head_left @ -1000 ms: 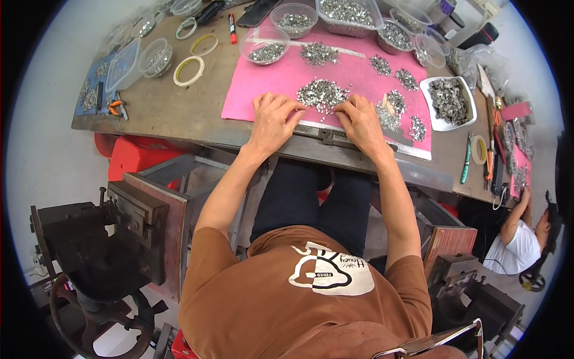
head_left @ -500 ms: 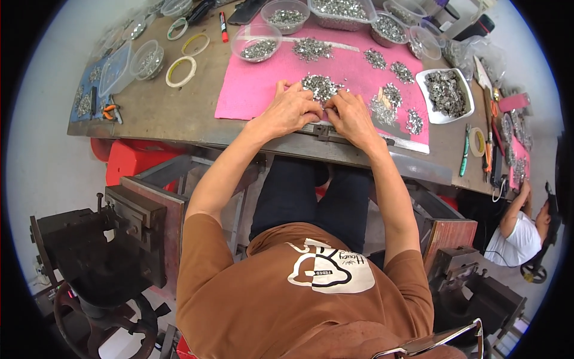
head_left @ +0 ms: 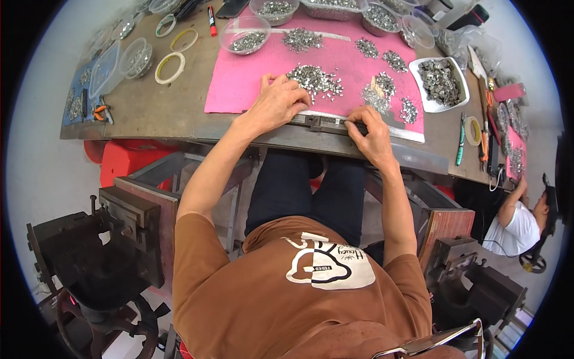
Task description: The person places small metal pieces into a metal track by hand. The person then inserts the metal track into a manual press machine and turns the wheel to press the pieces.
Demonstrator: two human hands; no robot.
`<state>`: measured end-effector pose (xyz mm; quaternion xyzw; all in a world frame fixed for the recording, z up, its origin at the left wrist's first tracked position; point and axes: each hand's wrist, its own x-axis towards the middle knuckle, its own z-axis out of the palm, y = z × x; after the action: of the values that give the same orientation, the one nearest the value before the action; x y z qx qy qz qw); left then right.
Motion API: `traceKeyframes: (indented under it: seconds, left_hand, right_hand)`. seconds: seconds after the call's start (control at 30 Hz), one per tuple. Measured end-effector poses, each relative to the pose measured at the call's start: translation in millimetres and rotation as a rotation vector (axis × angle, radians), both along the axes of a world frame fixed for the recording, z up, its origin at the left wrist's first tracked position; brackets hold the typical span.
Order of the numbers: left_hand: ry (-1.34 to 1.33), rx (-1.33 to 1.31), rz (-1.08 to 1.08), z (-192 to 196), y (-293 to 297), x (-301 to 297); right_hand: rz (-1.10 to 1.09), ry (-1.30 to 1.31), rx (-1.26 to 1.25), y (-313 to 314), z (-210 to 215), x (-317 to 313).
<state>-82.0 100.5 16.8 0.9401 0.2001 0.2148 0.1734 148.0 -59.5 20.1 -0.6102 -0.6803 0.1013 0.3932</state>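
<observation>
A narrow dark metal bar with a small block on it [head_left: 313, 122] lies along the front edge of the bench. My left hand [head_left: 276, 103] rests at its left end, thumb and forefinger drawn together by the edge of a metal heap; anything between them is too small to make out. At the bar's right part, my right hand [head_left: 372, 136] has its fingers curled and the thumb against them, and what the tips pinch is hidden. Just beyond the bar, a loose heap of small shiny metal pieces [head_left: 317, 81] spreads over the pink mat [head_left: 239, 90].
Smaller metal heaps [head_left: 394, 60] dot the mat. A white dish of darker pieces [head_left: 414, 67] stands right, clear tubs [head_left: 221, 39] behind. Tape rings [head_left: 157, 72] and orange-handled pliers [head_left: 103, 110] lie left. A green pen [head_left: 460, 146] lies right. Another person [head_left: 515, 227] works far right.
My right hand has moved right along the bar, away from my left hand. The heap between them is more visible and looks more spread out. The whole view has shifted slightly.
</observation>
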Motion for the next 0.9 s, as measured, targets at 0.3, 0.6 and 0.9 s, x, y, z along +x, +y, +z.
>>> traceKeyframes:
  seconds: [0.3,0.6,0.9]
  left_hand:
    - [-0.002,-0.035,0.082,0.2,-4.6,-5.6]
    - [0.022,-0.04,0.125,5.0,-7.3,-5.7]
    - [0.012,0.036,0.149,0.2,-10.7,-3.8]
  right_hand:
    - [0.022,-0.237,0.08,-2.8,-1.4,-4.1]
    - [0.025,-0.192,0.155,8.8,3.6,-1.0]
    - [-0.049,-0.279,0.03,56.2,-7.7,-5.4]
